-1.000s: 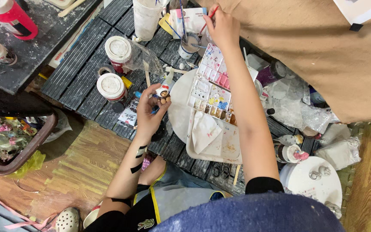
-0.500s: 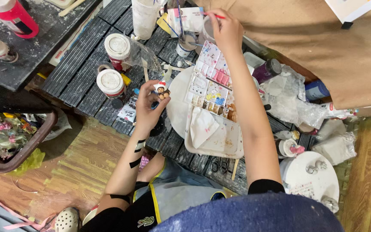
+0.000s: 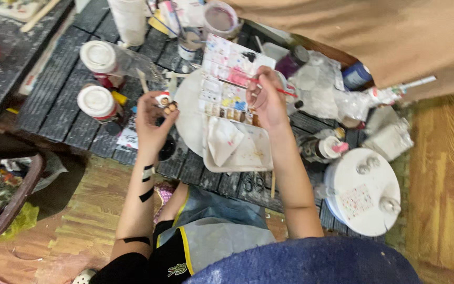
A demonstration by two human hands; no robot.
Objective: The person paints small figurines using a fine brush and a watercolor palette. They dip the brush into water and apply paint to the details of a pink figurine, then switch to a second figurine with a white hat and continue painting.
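My left hand (image 3: 153,118) pinches a small painted figurine (image 3: 164,100) between thumb and fingertips, held just left of the palette. My right hand (image 3: 265,99) grips a thin red-handled paintbrush (image 3: 269,88) and hovers over the watercolour palette (image 3: 227,79), whose rows of small paint wells lie open on the dark slatted table (image 3: 53,110). Below the wells, a crumpled white paper towel (image 3: 222,143) lies in the palette's white mixing tray (image 3: 248,155). The brush tip points left across the wells.
Two white-lidded jars (image 3: 96,101) stand at the left. A water cup (image 3: 220,18) and brush holders sit at the back. A round white lid (image 3: 362,190) lies at the right, beside crumpled plastic (image 3: 321,89). A tan cloth (image 3: 374,37) hangs over the table's back right.
My right hand has drawn back from the cups at the rear down to the palette, brush still in it. My left hand keeps hold of the figurine in about the same place.
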